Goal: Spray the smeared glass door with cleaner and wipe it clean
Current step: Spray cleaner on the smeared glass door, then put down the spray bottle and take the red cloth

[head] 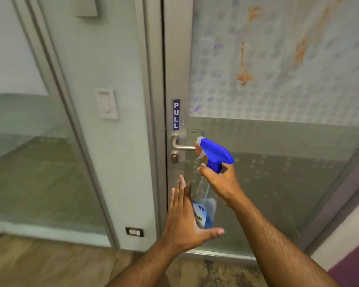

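Flat and spread, the left hand (187, 218) is steadying the base of the spray bottle (205, 195), while the right hand (218, 181) is gripping its neck under the blue trigger head (215, 151). Orange smears (245, 75) are sitting at one o'clock on the glass door (278, 90). Spraying looks not yet begun; next, I judge, raising and aiming the nozzle there.

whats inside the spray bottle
The clear spray bottle holds blue liquid low down; its upper body looks empty. The left hand and the label cover part of the base, so the exact level cannot be seen.
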A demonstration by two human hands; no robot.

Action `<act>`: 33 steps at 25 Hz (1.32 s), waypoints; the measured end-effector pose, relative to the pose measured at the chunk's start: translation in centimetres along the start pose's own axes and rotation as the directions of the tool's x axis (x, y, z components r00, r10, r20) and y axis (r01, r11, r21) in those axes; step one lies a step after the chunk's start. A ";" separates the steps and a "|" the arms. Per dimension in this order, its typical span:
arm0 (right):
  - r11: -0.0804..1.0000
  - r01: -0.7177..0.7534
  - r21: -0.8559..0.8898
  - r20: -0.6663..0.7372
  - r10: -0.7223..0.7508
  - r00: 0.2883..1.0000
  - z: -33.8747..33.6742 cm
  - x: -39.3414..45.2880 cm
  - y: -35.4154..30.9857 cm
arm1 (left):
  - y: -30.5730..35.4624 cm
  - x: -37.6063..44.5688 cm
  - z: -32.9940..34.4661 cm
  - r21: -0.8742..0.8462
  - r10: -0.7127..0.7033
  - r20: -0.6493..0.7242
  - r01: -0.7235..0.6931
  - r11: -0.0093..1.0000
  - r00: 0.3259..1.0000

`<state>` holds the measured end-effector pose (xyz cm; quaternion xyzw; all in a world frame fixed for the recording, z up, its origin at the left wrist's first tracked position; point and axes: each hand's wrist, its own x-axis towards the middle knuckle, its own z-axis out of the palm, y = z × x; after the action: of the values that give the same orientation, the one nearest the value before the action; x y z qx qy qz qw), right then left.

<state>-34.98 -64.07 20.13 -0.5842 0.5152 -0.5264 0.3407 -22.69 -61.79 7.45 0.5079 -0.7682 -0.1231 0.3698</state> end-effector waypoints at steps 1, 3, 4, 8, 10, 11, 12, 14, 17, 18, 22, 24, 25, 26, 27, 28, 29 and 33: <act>1.000 0.012 0.025 0.057 -0.014 0.998 0.2 -0.9 0.1 | 0.8 -1.5 0.3 0.012 -0.102 -0.037 0.103 0.995 0.994; 0.996 0.025 0.088 0.167 -0.040 0.985 0.5 -3.0 0.2 | 1.8 -4.2 0.5 0.028 -0.271 -0.094 0.275 0.961 0.958; 0.992 0.033 0.126 0.238 -0.062 0.969 0.7 -4.1 0.3 | 2.2 -5.5 0.4 0.053 -0.316 -0.117 0.324 0.945 0.941; 0.952 -0.003 0.305 0.556 -0.175 0.813 2.6 -8.1 0.2 | 3.4 -11.3 -1.3 0.181 -0.384 -0.235 0.428 0.885 0.893; 0.942 -0.038 0.333 0.673 -0.210 0.709 4.5 -10.2 -0.1 | 3.8 -14.5 -2.7 0.208 -0.413 -0.314 0.486 0.849 0.855; 0.940 -0.059 0.336 0.723 -0.218 0.655 5.7 -11.6 -0.5 | 3.8 -16.4 -3.5 0.234 -0.423 -0.356 0.518 0.823 0.833; 0.937 -0.085 0.339 0.769 -0.224 0.599 6.8 -13.1 -0.7 | 3.9 -18.2 -4.2 0.260 -0.429 -0.391 0.545 0.797 0.814; 0.926 -0.152 0.345 0.850 -0.239 0.470 9.1 -16.3 -1.3 | 4.1 -22.1 -6.1 0.269 -0.469 -0.446 0.614 0.742 0.762; 0.933 -0.134 0.334 0.909 -0.281 0.306 12.7 -21.1 -2.6 | 4.7 -28.1 -8.9 0.278 -0.508 -0.540 0.712 0.645 0.671; 0.935 -0.116 0.336 0.919 -0.299 0.256 13.9 -22.6 -3.1 | 5.0 -30.0 -9.8 0.281 -0.513 -0.570 0.739 0.612 0.642; 0.920 -0.210 0.330 0.943 -0.330 0.036 18.7 -29.9 -5.6 | 6.9 -38.0 -13.3 0.207 -0.501 -0.707 0.824 0.528 0.499; 0.911 -0.278 0.303 0.943 -0.330 -0.054 20.8 -34.2 -7.0 | 7.9 -41.8 -15.0 0.189 -0.485 -0.759 0.861 0.473 0.433; 0.905 -0.312 0.289 0.938 -0.334 -0.098 21.8 -36.7 -7.8 | 8.3 -44.0 -15.9 0.183 -0.474 -0.781 0.875 0.449 0.407; 0.899 -0.339 0.278 0.932 -0.338 -0.132 22.8 -39.2 -8.8 | 8.9 -46.3 -16.9 0.178 -0.459 -0.802 0.886 0.427 0.382; 0.892 -0.358 0.277 0.926 -0.347 -0.146 23.5 -41.1 -9.6 | 9.3 -47.9 -18.0 0.175 -0.448 -0.816 0.894 0.412 0.366; 0.885 -0.372 0.280 0.919 -0.360 -0.164 24.3 -43.5 -10.6 | 9.9 -50.1 -19.1 0.170 -0.439 -0.828 0.902 0.396 0.349; 0.878 -0.384 0.286 0.911 -0.374 -0.176 25.1 -45.9 -11.5 | 10.4 -52.4 -20.3 0.167 -0.432 -0.838 0.910 0.379 0.334; 0.878 -0.346 0.330 0.892 -0.410 -0.192 28.2 -55.3 -15.7 | 11.9 -61.7 -24.9 0.142 -0.401 -0.873 0.932 0.333 0.277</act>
<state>0.77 -11.25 14.32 -0.6794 -0.1056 0.0064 0.7261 -0.64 1.99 4.19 0.8964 -0.2188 0.2007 0.3291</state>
